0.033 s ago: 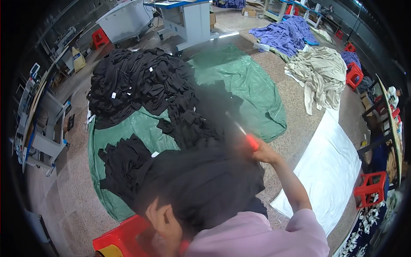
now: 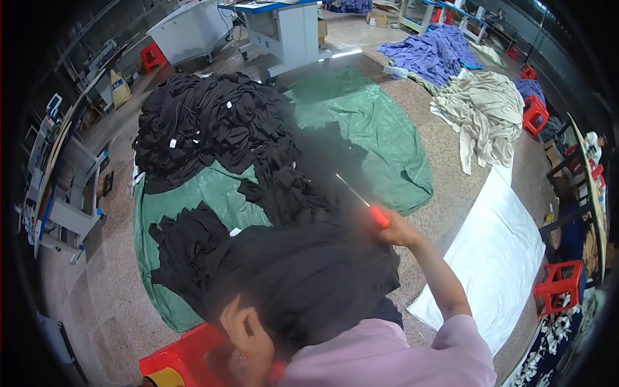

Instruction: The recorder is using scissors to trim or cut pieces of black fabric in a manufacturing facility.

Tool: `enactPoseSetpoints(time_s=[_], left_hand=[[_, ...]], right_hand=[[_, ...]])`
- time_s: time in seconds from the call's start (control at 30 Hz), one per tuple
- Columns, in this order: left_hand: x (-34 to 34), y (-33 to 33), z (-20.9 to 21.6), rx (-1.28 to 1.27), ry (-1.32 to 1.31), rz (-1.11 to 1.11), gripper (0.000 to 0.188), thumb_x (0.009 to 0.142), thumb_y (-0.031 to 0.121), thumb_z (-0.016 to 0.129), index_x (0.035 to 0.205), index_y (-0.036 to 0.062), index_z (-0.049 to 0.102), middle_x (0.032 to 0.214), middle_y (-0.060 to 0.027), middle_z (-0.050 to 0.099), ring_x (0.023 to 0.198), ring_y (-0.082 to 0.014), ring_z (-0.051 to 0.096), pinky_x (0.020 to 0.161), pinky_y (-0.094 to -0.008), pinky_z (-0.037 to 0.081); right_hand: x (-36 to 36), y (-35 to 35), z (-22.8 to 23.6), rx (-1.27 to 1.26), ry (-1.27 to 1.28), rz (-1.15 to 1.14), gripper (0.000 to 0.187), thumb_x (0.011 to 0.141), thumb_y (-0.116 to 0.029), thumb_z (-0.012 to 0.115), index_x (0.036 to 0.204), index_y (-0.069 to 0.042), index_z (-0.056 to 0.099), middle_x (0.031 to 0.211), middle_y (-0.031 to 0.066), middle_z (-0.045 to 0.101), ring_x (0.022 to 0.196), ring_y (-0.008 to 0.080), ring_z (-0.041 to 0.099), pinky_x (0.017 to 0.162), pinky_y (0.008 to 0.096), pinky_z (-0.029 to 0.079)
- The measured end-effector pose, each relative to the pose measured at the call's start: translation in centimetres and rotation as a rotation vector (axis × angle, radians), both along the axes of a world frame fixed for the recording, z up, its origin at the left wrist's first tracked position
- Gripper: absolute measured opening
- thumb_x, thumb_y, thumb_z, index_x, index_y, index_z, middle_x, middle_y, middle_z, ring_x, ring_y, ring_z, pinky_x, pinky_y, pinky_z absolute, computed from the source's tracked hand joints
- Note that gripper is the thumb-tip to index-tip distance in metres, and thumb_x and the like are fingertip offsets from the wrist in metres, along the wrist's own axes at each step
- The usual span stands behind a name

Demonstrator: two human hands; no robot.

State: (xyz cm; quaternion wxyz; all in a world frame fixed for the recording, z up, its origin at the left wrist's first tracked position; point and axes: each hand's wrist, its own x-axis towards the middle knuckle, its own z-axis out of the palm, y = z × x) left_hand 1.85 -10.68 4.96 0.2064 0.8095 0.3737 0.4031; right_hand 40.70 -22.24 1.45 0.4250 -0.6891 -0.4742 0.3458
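Observation:
A black garment [image 2: 303,264] is spread over my lap. My left hand [image 2: 248,332] is at its lower left edge, fingers bent and closed on the cloth. My right hand [image 2: 398,229] grips a red-handled tool [image 2: 377,216] with a thin, pointed metal blade, at the garment's upper right edge. The blade points up and left; its exact kind is not clear. Just beyond my lap, a small heap of black garments [image 2: 187,238] rests on a green sheet [image 2: 164,297]. A larger black pile [image 2: 206,122] lies farther off on the left.
A red stool [image 2: 193,351] stands at my lower left. White sheeting [image 2: 480,258] covers floor on the right, near another red stool [image 2: 558,287]. Cream cloth [image 2: 483,109] and purple cloth [image 2: 432,55] lie in heaps at far right. A white wheeled bin [image 2: 190,32] stands behind.
The blade's tip has shifted slightly left, and it shows more sharply. My hands and the garment have hardly moved.

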Motion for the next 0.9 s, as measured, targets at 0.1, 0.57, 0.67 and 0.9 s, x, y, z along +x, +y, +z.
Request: enactPoseSetpoints(time_s=[0.1,0.57,0.67,0.9], left_hand=[[2.8,-1.0,1.7,-0.255,-0.109,0.192,0.045,0.075,0.011,0.078,0.115,0.0029,0.062,0.102,-0.014,0.06,0.1,-0.0305,0.053,0.09,-0.0435,0.041],[7.8,1.1,8.7,-0.148,0.486,0.047,0.109,0.063,0.04,0.087,0.147,0.0014,0.029,0.138,-0.022,0.049,0.13,-0.0367,0.045,0.108,-0.0587,0.027],[4.8,3.1,8.6,-0.35,0.376,0.091,0.034,0.069,0.01,0.075,0.101,-0.0004,0.068,0.087,-0.0195,0.067,0.084,-0.035,0.068,0.078,-0.0356,0.052],[0.3,11.6,28.0,1.075,0.087,0.229,0.022,0.086,0.007,0.057,0.105,0.001,0.065,0.104,-0.0105,0.064,0.102,-0.0235,0.06,0.093,-0.0332,0.045]], right_hand=[[1.2,0.7,0.9,-0.07,-0.163,-0.149,0.069,0.073,-0.005,0.074,0.135,-0.019,0.045,0.1,0.0118,0.064,0.094,0.0269,0.063,0.085,0.0343,0.047],[3.0,7.3,22.4,0.88,-0.24,-0.139,0.029,0.079,0.011,0.065,0.105,0.0,0.061,0.112,0.005,0.062,0.065,0.003,0.053,0.061,0.0193,0.044],[2.9,9.2,23.5,0.903,-0.556,-0.127,0.04,0.079,0.01,0.066,0.116,-0.003,0.057,0.105,0.0067,0.064,0.07,0.006,0.056,0.065,0.021,0.046],[2.2,14.1,25.2,0.889,-0.139,-0.078,0.054,0.079,0.008,0.069,0.127,-0.01,0.051,0.079,0.0013,0.066,0.072,0.006,0.058,0.065,0.022,0.045]])
